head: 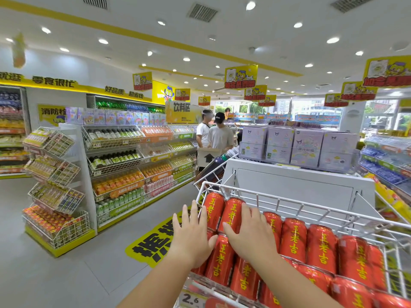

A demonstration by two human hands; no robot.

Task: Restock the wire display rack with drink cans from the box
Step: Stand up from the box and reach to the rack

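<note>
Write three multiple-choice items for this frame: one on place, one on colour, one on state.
1. Where on the wire rack are the two hands?
A. at its left end
B. at its right end
C. at its middle

2. What colour are the cans?
A. green
B. blue
C. red with yellow writing

3. How are the left hand and right hand held?
A. each lifting a can
B. fingers straight, laid against the cans
C. fists held away from the cans

Answers: 1 A, both hands sit by the rack's left corner; 2 C, every can is red with yellow characters; 3 B, no finger curls round a can.
</note>
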